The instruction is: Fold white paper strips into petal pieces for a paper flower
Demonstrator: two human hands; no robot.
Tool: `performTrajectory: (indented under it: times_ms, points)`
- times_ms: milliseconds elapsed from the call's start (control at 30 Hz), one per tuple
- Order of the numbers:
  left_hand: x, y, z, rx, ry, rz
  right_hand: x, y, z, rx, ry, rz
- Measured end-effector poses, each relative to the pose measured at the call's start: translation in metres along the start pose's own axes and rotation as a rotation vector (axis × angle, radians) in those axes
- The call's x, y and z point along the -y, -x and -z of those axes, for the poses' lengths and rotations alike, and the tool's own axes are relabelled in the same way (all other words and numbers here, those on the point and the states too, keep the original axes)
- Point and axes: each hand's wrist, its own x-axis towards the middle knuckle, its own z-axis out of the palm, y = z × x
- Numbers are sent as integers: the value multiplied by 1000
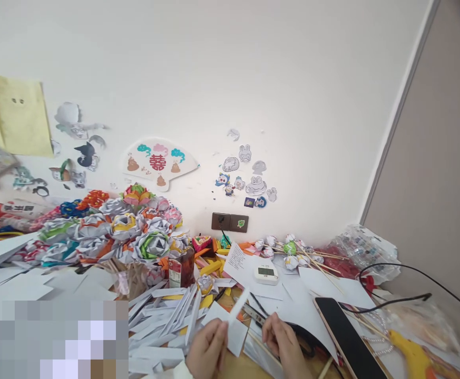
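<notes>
Gripping a narrow white strip [240, 306] between thumb and fingertips of the left hand [209, 347], to the left of the timer [266, 274] and on its near side. Closed firmly at the tips there, with the strip aslant and its free end pointing up toward the timer. Curling the fingers of the right hand [283, 339] inward on the near side of the timer, thumb close to forefinger; cannot tell of anything pinched there.

Seemingly at a step of handling one strip alone. Calling, by judgement, for a steady left pinch and light right fingertips in any next move on it, so as not to crease the paper.

Reaching with both hands over the table [234, 363], backs upward, apart from each other, well short of the timer.

Farther out, with scissors [301, 331] partly hidden by the right hand, also nearer than the timer. With folded strips [170, 316] heaped left of the timer, and a bottle [184, 271] and paper flowers [153, 245] farther that way. To the timer's right, nearer, with a phone [348, 337] and a glue gun [409, 352]. Just beyond the timer, with paper buds [291, 262] on sticks.
</notes>
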Motion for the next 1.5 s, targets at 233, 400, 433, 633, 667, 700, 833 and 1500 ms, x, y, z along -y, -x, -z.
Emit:
performTrajectory:
  times_ms: [233, 400, 433, 633, 667, 700, 833, 1500]
  points:
    - [1, -3, 11, -45, 228, 248, 5, 3, -4, 207, 292, 183]
    - [16, 5, 2, 76, -600, -451, 0, 4, -5, 272, 601, 337]
    - [24, 4, 3, 74, -725, -565, 0, 5, -5, 280, 626, 347]
    - [51, -5, 8, -8, -1100, -666, 2, 5, -5, 300, 662, 356]
    - [46, -5, 8, 30, -1123, -620, 2, 5, -5, 300, 659, 357]
    - [39, -5, 7, 69, -1137, -566, 2, 5, -5, 298, 656, 358]
    - [14, -3, 2, 129, -1151, -397, 3, 7, -5, 281, 637, 365]
    - [-6, 1, -4, 109, 289, 173, -1, 0, -8, 184, -57, 239]
